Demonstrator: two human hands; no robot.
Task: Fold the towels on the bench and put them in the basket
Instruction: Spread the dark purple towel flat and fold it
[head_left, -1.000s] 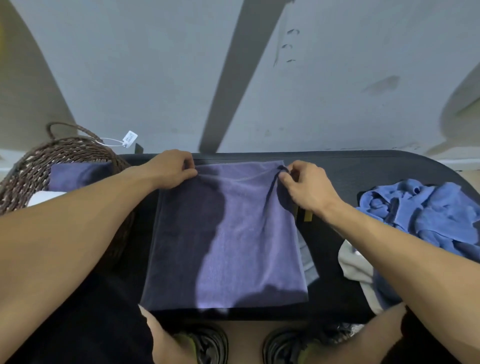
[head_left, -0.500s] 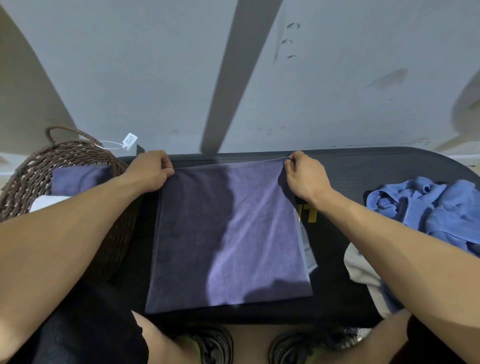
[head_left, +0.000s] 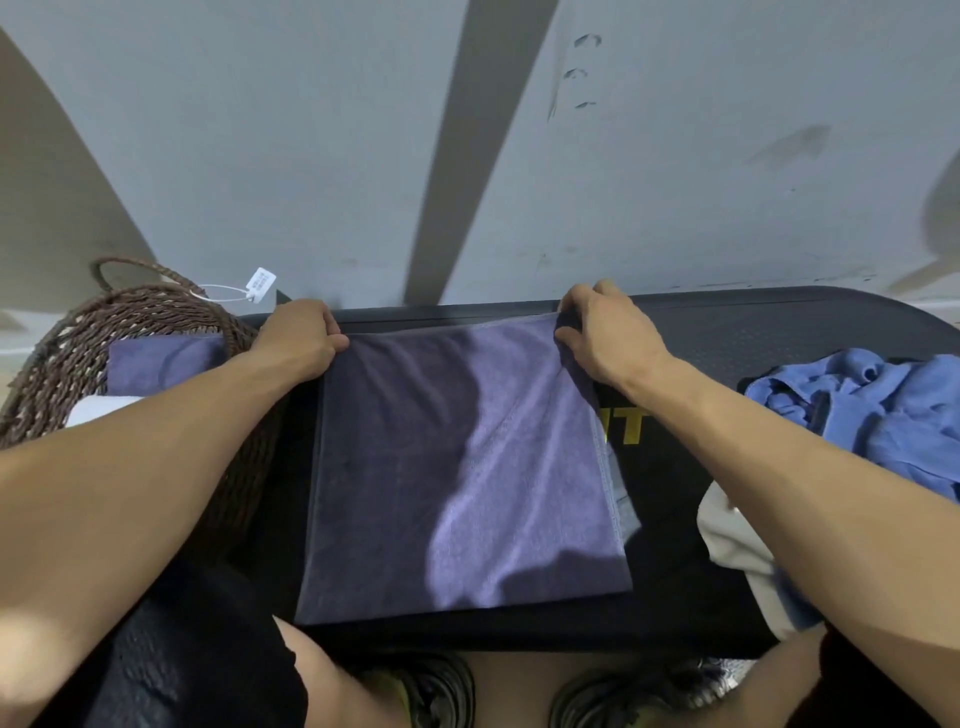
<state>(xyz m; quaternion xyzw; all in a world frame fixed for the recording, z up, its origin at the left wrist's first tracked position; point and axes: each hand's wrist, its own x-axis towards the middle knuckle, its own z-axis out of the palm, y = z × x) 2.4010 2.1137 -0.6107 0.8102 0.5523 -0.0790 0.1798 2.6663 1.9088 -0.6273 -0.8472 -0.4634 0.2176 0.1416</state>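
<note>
Near edge: purple towel (head_left: 467, 467) lies flat on the dark surface (head_left: 753, 332), already doubled, a second layer's stitched edge showing along its right side. Its near edge sits square by the surface's near rim.

Change over the last second: the far edge was slack and bunched between the hands, a deep crease at the right corner. Now it is pulled out straight and taut, the hands further apart and moved to the far rim of the surface. The cloth reads smoother, only faint wrinkles left.

Left hand (head_left: 301, 338) pinches the far left corner, fingers curled over the cloth. Right hand (head_left: 602, 332) grips the far right corner, thumb under, fingers curled on top.

Meaning for the task, as a guess: this towel is squared up and ready for the next fold, likely far edge brought toward the near edge or side to side. It is not yet in the basket.

Right side: a crumpled blue towel (head_left: 883, 410) and a pale cloth (head_left: 737, 540) below it wait on the surface, unfolded.

Far left: wicker basket (head_left: 67, 353) touching the surface's left end, a folded purple towel (head_left: 161, 358) already inside, white tag (head_left: 260, 283) on its rim. Several towels left, so the task looks around midway.
</note>
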